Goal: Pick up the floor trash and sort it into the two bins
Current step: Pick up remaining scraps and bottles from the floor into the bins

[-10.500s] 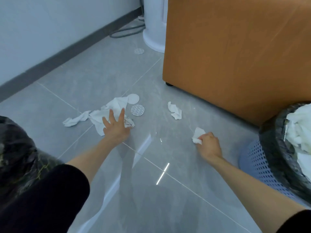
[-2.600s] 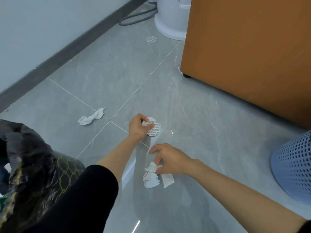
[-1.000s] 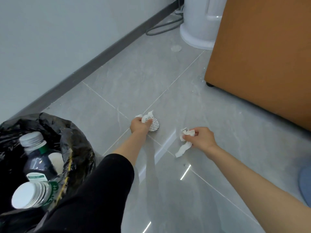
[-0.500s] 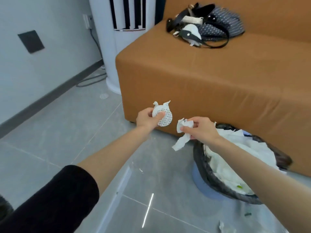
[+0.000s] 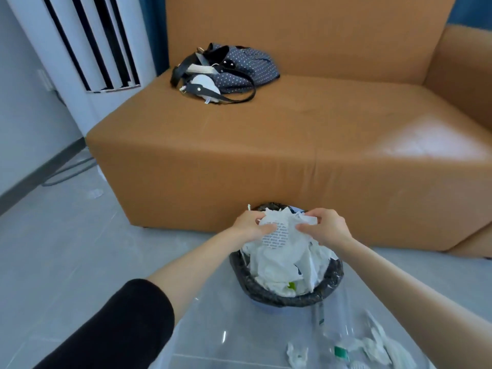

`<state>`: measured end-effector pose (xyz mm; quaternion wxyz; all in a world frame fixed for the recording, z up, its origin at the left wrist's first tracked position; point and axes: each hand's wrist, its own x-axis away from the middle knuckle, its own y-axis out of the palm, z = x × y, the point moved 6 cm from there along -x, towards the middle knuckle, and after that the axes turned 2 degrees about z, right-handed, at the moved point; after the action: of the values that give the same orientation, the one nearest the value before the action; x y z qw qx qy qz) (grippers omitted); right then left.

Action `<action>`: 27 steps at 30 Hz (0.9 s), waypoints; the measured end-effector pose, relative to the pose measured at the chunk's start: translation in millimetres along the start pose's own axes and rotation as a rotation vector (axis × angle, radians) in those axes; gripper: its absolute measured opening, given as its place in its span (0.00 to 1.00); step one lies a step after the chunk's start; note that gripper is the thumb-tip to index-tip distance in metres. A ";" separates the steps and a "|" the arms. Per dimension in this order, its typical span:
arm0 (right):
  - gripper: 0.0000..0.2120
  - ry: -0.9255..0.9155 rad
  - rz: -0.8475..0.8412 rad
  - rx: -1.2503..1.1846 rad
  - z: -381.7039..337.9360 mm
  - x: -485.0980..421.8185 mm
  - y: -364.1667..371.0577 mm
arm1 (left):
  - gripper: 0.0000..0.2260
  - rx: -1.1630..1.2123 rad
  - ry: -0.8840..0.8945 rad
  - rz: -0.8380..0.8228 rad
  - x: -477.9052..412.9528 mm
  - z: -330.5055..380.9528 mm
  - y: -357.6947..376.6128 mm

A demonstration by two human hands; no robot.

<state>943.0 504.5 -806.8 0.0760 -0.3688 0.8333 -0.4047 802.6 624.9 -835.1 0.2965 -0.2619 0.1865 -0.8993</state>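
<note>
Both hands are up over the bin [image 5: 282, 299], close together, just in front of the orange sofa [image 5: 292, 145]. The left hand [image 5: 249, 225] has its fingers curled, with the thumb pinching the left edge of a round white disc [image 5: 278, 235] printed with rows of small dark marks; a scrap of white sticks up behind its knuckles, though what it belongs to is hard to say. The right hand [image 5: 326, 229] is curled too, gripping a crumpled tissue [image 5: 306, 219] between thumb and fingers, and its thumb lies just beside the right edge of the disc; I cannot tell whether it touches. Disc and tissue both hang directly above the bin's mouth, right over the heap of white paper [image 5: 279, 265] that already rises past the rim of the black liner. The bin stands on the grey tiled floor [image 5: 66, 249], its far side close against the sofa front. More rubbish lies on the floor near the bottom right corner: a clear plastic bottle [image 5: 332, 331] on its side and several crumpled white scraps [image 5: 296, 354] around it. The left arm wears a black sleeve [image 5: 119, 328] pushed up; the right forearm is bare. On the sofa seat sits a dark dotted bag [image 5: 239, 66], and a white tower unit [image 5: 93, 43] stands at the sofa's left end
</note>
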 end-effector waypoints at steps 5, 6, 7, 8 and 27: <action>0.21 0.034 -0.009 0.041 22.7 5.5 7.4 | 0.18 -0.262 -0.020 -0.035 1.3 0.4 26.7; 0.22 0.036 -0.009 0.030 25.0 7.1 6.5 | 0.17 -0.315 0.010 -0.011 0.9 3.2 26.1; 0.23 0.033 -0.008 0.021 26.2 8.1 5.3 | 0.17 -0.328 0.030 0.015 -0.2 4.3 23.2; 0.24 0.027 -0.004 0.009 26.7 9.4 3.1 | 0.18 -0.327 0.041 0.035 -1.8 5.2 19.9; 0.14 -0.225 -0.030 -0.163 -68.0 18.4 2.6 | 0.14 -0.026 0.162 0.189 8.8 41.6 -69.1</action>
<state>899.4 535.2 -760.6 0.1325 -0.4293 0.8440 -0.2931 790.5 664.0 -765.0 0.3602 -0.1735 0.2455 -0.8831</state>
